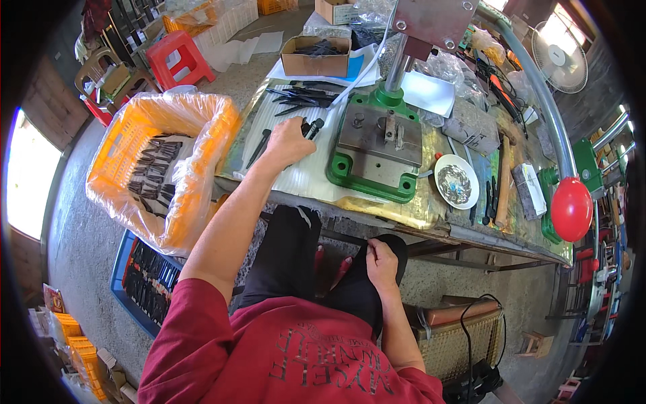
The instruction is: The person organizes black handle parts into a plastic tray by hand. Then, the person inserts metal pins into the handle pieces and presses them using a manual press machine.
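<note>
- Black slim cylindrical pieces [314, 128]: in the left hand [289, 143], fingers curled around them, above the white ridged sheet [306, 176], which presumably cushioned.
- Right hand [381, 262]: rested on the black-trousered thigh [398, 248], probably idle; couldn't tell whether it gripped anything.
- Black pointed-piece pile [303, 98]: just ahead, likely for easy reach.
- Orange plastic-lined crate [120, 161]: near left, lining probably protective.

Black piece [314, 128] at the left hand [288, 143]: smooth, slight sheen. Right of that hand: press base [370, 190], glossy green-painted metal; plate [369, 143], worn grey metal. Beyond: box [309, 65], matt brown cardboard. Left: crate [116, 161], orange plastic; liner [192, 182], clear glossy film. Far right: knob [572, 210], smooth glossy red.
</note>
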Action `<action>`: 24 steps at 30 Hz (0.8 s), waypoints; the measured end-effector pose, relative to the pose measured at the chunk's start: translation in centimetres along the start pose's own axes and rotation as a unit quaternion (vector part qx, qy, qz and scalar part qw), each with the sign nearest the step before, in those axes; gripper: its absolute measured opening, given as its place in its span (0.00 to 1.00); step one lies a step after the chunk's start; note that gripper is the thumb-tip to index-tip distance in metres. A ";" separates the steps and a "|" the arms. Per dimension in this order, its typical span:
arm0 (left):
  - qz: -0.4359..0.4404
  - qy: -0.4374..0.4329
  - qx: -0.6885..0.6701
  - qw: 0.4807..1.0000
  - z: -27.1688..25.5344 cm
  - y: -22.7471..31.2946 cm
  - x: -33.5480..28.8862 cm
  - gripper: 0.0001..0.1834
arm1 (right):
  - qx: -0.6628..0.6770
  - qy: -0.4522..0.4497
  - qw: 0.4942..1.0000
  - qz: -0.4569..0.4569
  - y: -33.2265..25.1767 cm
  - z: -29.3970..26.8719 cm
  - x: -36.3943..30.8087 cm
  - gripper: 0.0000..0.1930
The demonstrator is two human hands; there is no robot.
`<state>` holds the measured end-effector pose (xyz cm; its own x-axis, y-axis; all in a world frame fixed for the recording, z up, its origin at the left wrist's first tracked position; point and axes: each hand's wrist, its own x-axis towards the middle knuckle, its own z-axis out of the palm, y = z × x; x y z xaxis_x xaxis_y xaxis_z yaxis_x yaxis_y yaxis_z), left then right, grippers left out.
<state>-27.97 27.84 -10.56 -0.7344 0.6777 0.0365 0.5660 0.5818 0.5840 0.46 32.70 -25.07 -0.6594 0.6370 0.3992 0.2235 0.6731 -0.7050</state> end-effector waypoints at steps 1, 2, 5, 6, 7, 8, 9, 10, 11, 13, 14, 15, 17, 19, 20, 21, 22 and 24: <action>0.009 0.005 -0.017 1.000 -0.2 0.1 -0.1 0.16 | 0.001 0.000 1.000 -0.001 0.0 0.0 0.0 0.07; 0.018 0.009 -0.033 0.999 -0.4 0.1 -0.3 0.17 | 0.001 0.000 1.000 -0.001 0.0 0.0 0.0 0.07; 0.034 0.038 -0.071 0.996 -0.1 -0.3 -0.2 0.18 | 0.003 0.000 1.000 -0.001 0.1 0.1 0.0 0.07; 0.034 0.038 -0.071 0.996 -0.1 -0.4 -0.2 0.18 | 0.002 -0.001 1.000 -0.001 0.1 0.1 0.0 0.07; 0.037 0.036 -0.076 0.996 -0.2 -0.3 -0.2 0.18 | 0.001 -0.001 1.000 -0.002 0.0 0.0 0.0 0.07; 0.039 0.033 -0.081 0.995 -0.3 -0.3 -0.2 0.18 | 0.001 -0.001 1.000 -0.002 0.1 0.1 0.0 0.07; 0.039 0.034 -0.081 0.995 -0.2 -0.4 -0.1 0.18 | 0.000 0.001 1.000 -0.004 0.2 0.1 -0.1 0.07; 0.051 0.029 -0.061 0.996 0.0 -0.6 0.1 0.17 | -0.002 0.004 1.000 -0.007 0.2 0.2 -0.1 0.07; 0.064 0.024 -0.040 0.997 0.2 -0.8 0.2 0.16 | -0.001 0.003 1.000 -0.008 0.2 0.2 -0.1 0.07; 0.067 0.010 -0.019 0.998 0.4 -0.9 0.5 0.16 | -0.003 0.000 1.000 -0.005 0.1 0.2 -0.1 0.07; 0.072 -0.006 0.003 0.997 0.5 -0.9 0.6 0.15 | -0.003 -0.001 1.000 -0.006 0.1 0.2 -0.1 0.07; 0.071 -0.005 0.003 0.997 0.6 -0.8 0.6 0.15 | -0.005 -0.002 1.000 -0.004 0.1 0.2 0.0 0.07; 0.096 -0.012 0.046 0.994 0.4 0.1 0.1 0.15 | -0.007 -0.004 1.000 -0.002 0.2 0.2 0.0 0.07; 0.105 -0.020 0.048 0.993 0.4 0.5 -0.1 0.15 | -0.010 0.001 1.000 -0.006 0.4 0.2 -0.1 0.07; 0.102 -0.006 0.051 0.993 0.6 0.4 -0.1 0.16 | -0.010 0.001 1.000 -0.008 0.2 0.2 -0.1 0.07; 0.100 0.009 0.053 0.994 0.9 0.4 -0.1 0.18 | -0.007 -0.003 1.000 -0.007 0.0 0.1 -0.1 0.06; 0.080 0.014 0.046 0.996 1.0 0.4 -0.2 0.17 | -0.005 -0.006 1.000 -0.005 -0.1 0.1 0.0 0.06; 0.071 0.008 0.017 0.997 0.7 0.1 0.0 0.18 | -0.007 -0.007 1.000 -0.006 -0.1 0.0 0.0 0.06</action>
<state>-27.63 28.20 -11.11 -0.6518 0.7471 0.1305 0.6771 0.4957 0.5439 0.44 32.58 -25.01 -0.6726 0.6237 0.3984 0.2255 0.6854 -0.6923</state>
